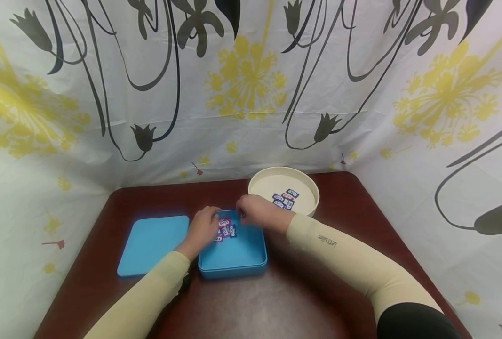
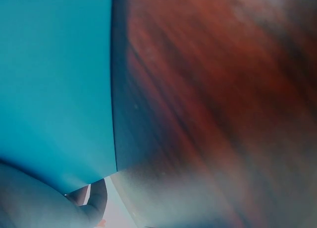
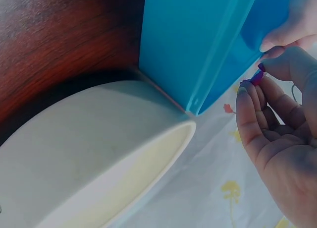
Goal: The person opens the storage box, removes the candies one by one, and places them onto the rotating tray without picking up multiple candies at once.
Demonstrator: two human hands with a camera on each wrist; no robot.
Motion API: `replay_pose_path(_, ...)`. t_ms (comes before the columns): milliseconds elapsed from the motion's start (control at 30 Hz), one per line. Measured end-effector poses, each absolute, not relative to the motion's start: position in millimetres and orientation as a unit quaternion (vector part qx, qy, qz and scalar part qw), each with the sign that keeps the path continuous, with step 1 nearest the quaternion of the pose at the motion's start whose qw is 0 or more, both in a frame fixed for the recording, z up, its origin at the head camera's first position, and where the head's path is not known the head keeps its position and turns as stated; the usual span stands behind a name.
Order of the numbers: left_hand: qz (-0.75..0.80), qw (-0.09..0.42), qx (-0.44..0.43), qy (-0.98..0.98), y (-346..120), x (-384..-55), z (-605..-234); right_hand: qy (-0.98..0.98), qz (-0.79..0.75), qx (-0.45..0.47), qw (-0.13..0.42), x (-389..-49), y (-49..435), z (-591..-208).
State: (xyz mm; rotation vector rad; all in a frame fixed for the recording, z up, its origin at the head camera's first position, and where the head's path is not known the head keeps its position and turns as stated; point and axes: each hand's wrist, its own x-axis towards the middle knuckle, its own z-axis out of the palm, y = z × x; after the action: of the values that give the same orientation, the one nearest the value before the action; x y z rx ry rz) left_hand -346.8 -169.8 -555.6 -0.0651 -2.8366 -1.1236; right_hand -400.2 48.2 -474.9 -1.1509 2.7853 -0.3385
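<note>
A blue rectangular box [image 1: 234, 254] stands uncovered on the table, with several small purple and dark-blue wrapped candies [image 1: 226, 230] lying toward its left side. My left hand [image 1: 203, 229] holds the box at its far left corner, fingers over the rim. Above the far right part of the box is my right hand [image 1: 257, 210]. Between its thumb and fingertips it pinches one small purple wrapped candy [image 3: 256, 78], seen in the right wrist view. In the left wrist view the box wall fills the left side, with part of the left hand [image 2: 44, 203] below.
A round cream tray [image 1: 261, 181] with several more wrapped candies [image 1: 279, 198] stands behind and right of the box, close to it. The flat blue lid [image 1: 153, 245] lies to the left on the dark red-brown table [image 1: 251, 306]. Patterned white cloth [image 1: 251, 136] surrounds the table.
</note>
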Motion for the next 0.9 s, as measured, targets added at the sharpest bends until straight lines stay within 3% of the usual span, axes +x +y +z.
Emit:
replay_pose_path(700, -0.362, 0.054, -0.026, -0.930, -167.7, -344.4, -552.9, 0.927, -0.132, -0.348, 0.049, -422.7, 74.3, -470.5)
replay_pose_path(900, -0.357, 0.054, -0.029, -0.932, -167.5, -342.8, -550.3, 0.923, -0.130, -0.363, 0.017, -435.2, 85.6, -464.6)
